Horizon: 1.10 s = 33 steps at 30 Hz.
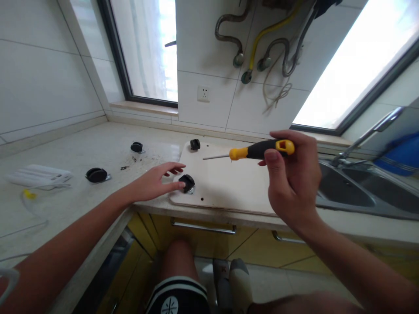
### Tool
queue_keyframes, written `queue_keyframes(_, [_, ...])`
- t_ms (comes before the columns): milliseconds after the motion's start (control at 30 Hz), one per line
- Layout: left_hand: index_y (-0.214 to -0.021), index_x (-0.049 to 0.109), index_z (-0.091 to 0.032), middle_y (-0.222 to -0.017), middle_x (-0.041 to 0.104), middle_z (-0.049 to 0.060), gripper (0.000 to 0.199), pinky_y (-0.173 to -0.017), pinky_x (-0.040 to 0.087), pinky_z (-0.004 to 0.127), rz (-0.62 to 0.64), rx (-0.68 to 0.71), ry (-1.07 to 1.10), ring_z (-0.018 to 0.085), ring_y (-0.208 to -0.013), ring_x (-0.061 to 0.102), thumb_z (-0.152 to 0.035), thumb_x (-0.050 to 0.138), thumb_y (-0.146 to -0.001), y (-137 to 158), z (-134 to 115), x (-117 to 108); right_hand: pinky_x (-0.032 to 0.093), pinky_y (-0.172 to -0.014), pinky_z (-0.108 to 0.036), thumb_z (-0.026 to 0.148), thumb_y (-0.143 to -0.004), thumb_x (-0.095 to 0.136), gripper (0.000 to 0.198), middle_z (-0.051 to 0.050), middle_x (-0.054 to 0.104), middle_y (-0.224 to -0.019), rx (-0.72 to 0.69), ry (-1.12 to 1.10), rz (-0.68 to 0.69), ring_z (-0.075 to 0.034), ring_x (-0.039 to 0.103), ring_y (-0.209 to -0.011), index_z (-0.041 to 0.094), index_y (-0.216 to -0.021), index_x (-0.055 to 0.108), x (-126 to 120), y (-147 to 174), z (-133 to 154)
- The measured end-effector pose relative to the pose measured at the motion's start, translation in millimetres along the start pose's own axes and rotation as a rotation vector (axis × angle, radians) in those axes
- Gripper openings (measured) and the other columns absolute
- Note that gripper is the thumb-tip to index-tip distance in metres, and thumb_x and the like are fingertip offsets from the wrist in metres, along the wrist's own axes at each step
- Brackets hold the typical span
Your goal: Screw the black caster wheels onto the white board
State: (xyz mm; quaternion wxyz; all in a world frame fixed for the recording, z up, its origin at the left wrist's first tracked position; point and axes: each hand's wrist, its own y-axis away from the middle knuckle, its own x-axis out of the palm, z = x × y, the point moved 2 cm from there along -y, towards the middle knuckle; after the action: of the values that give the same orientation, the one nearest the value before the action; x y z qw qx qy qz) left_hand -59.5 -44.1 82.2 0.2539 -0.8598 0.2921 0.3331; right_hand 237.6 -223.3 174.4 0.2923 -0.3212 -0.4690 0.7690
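Note:
My right hand is wrapped round the black-and-yellow handle of a screwdriver. Its thin metal shaft points left, above a flat white board on the counter. At the board's near left corner stands a black caster wheel on a metal plate. My left hand reaches it from the left, fingers apart, the thumb at the wheel's side and the other fingers stretched above it. A second caster stands at the board's far left corner. Small dark holes show along the board's near edge.
Two loose casters, one nearer and one farther, lie on the counter at left, with dark debris beside them. A white power bank with a cable lies farther left. The steel sink and its faucet are at right.

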Motion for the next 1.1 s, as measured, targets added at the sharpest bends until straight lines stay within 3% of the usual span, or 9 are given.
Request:
queue_keyframes(167, [-0.121, 0.079, -0.025, -0.119, 0.083, 0.009, 0.044, -0.099, 0.062, 0.044, -0.002, 0.071, -0.098, 0.030, -0.104, 0.078, -0.062, 0.077, -0.097, 6, -20, 19, 0.068, -0.088, -0.042, 0.041, -0.113, 0.069, 0.032, -0.008, 0.069, -0.132, 0.153, -0.011, 0.045, -0.021, 0.071, -0.103, 0.028, -0.143, 0.070, -4, 9, -17])
queue_keyframes(267, [-0.109, 0.079, -0.025, -0.103, 0.082, 0.006, 0.045, -0.087, 0.062, 0.042, 0.014, -0.001, -0.090, 0.028, -0.090, 0.075, -0.067, 0.078, -0.094, 7, -24, 20, 0.068, -0.089, -0.043, 0.043, -0.114, 0.068, 0.033, -0.007, 0.069, -0.128, 0.213, 0.005, 0.056, -0.020, 0.070, -0.099, 0.029, -0.144, 0.070, -7, 13, -26])
queue_keyframes(400, [-0.114, 0.079, -0.025, -0.116, 0.083, 0.009, 0.054, -0.093, 0.064, 0.045, -0.094, -0.094, 0.016, 0.030, -0.102, 0.078, -0.075, 0.061, -0.102, -23, -13, 13, 0.066, -0.088, -0.039, 0.041, -0.114, 0.068, 0.032, -0.007, 0.069, -0.125, 0.248, 0.009, 0.094, -0.018, 0.068, -0.096, 0.028, -0.142, 0.070, -10, 15, -35])
queue_keyframes(467, [-0.134, 0.074, -0.024, -0.138, 0.078, 0.014, 0.061, -0.095, 0.065, 0.047, -0.250, -0.123, -0.023, 0.032, -0.111, 0.078, -0.071, 0.069, -0.096, -56, -5, 12, 0.064, -0.087, -0.036, 0.038, -0.114, 0.067, 0.027, -0.007, 0.069, -0.123, 0.203, 0.019, 0.120, -0.018, 0.067, -0.098, 0.026, -0.138, 0.069, -8, 16, -34])
queue_keyframes(533, [-0.152, 0.066, -0.022, -0.157, 0.069, 0.018, 0.072, -0.111, 0.061, 0.052, -0.366, -0.075, -0.145, 0.037, -0.131, 0.073, -0.060, 0.075, -0.091, -96, 0, 14, 0.062, -0.086, -0.034, 0.031, -0.114, 0.068, 0.023, -0.007, 0.070, -0.118, 0.074, 0.042, 0.169, -0.018, 0.067, -0.099, 0.023, -0.135, 0.068, -6, 17, -27])
queue_keyframes(600, [-0.157, 0.063, -0.019, -0.161, 0.066, 0.021, 0.079, -0.126, 0.050, 0.057, -0.341, -0.065, -0.296, 0.042, -0.148, 0.063, -0.056, 0.079, -0.089, -132, 4, 20, 0.062, -0.084, -0.033, 0.028, -0.112, 0.070, 0.023, -0.008, 0.071, -0.112, -0.113, 0.064, 0.237, -0.019, 0.069, -0.098, 0.020, -0.134, 0.065, -3, 20, -16])
queue_keyframes(700, [-0.141, 0.072, -0.020, -0.143, 0.078, 0.018, 0.053, -0.122, 0.052, 0.056, -0.210, -0.085, -0.414, 0.041, -0.136, 0.070, -0.047, 0.073, -0.095, -164, 6, 26, 0.060, -0.074, -0.032, 0.035, -0.113, 0.073, 0.026, -0.007, 0.075, -0.103, -0.342, 0.093, 0.315, -0.018, 0.069, -0.088, 0.017, -0.130, 0.063, -3, 27, 1])
queue_keyframes(800, [-0.125, 0.076, -0.024, -0.131, 0.083, 0.014, 0.037, -0.116, 0.055, 0.054, -0.196, -0.081, -0.432, 0.040, -0.127, 0.074, -0.045, 0.072, -0.094, -169, 9, 26, 0.058, -0.069, -0.032, 0.042, -0.114, 0.072, 0.027, -0.005, 0.076, -0.094, -0.417, 0.116, 0.342, -0.016, 0.066, -0.077, 0.018, -0.122, 0.064, -6, 34, 10])
queue_keyframes(1100, [-0.132, 0.073, -0.022, -0.140, 0.080, 0.014, 0.056, -0.120, 0.054, 0.051, -0.049, 0.013, -0.354, 0.038, -0.130, 0.074, -0.047, 0.070, -0.081, -168, 24, 6, 0.057, -0.068, -0.031, 0.045, -0.114, 0.073, 0.030, -0.004, 0.075, -0.091, -0.447, 0.119, 0.339, -0.016, 0.066, -0.076, 0.016, -0.119, 0.065, -11, 37, 11])
